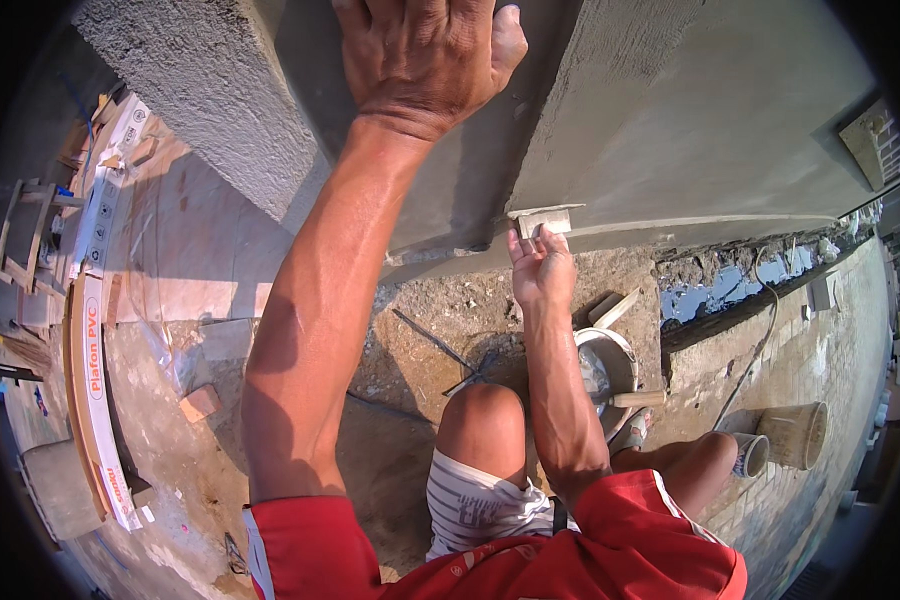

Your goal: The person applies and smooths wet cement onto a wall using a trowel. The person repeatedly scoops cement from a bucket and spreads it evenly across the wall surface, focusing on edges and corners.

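Note:
My left hand (425, 50) is stretched up against the smooth grey plastered wall (425, 185), thumb apart; its fingertips run out of the picture at the top. Lower and to the right, my right hand (545, 268) grips a small flat mortar-smeared plate (547, 221), palm up. The plate touches the lower edge of the wet plaster, where a corner meets the wide right-hand wall face (690, 130). To the left, a rough-textured plastered face (210, 85) juts out.
By my right forearm stands a mortar bucket (620, 348), a wooden handle (638, 399) beside it. Right of it are a water-filled trench (735, 292), a hose (767, 325) and two more buckets (795, 435). Long boxes (95, 345) and a loose brick (201, 403) lie left.

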A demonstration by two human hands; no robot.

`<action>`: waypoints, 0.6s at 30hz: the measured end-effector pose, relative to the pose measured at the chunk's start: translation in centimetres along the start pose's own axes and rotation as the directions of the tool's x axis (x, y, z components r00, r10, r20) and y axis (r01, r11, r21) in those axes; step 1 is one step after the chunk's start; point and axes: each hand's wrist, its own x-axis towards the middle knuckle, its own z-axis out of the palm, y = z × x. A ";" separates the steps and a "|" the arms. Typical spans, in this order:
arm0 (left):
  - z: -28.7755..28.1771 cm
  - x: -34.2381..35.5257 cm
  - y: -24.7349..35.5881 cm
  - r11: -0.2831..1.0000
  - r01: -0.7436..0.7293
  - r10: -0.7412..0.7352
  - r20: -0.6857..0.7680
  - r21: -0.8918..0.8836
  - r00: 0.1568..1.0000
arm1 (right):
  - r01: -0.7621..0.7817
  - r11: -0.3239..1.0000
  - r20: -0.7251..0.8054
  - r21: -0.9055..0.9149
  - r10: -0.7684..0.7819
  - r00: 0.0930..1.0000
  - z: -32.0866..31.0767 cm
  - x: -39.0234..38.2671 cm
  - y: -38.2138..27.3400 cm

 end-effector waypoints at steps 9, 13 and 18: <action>-0.9 0.7 0.1 0.999 0.031 -0.031 0.033 -0.026 0.999 | 0.235 0.971 0.226 -0.055 -0.217 0.950 13.7 -6.1 -8.8; -2.0 0.9 0.0 0.999 0.038 -0.038 0.130 0.005 0.991 | 0.320 0.937 0.540 0.140 -0.343 0.768 16.8 -8.6 -13.5; -1.4 0.5 0.0 0.998 0.051 -0.048 0.090 -0.022 0.995 | 0.042 0.989 0.661 0.145 -0.128 0.739 9.1 -7.1 -15.9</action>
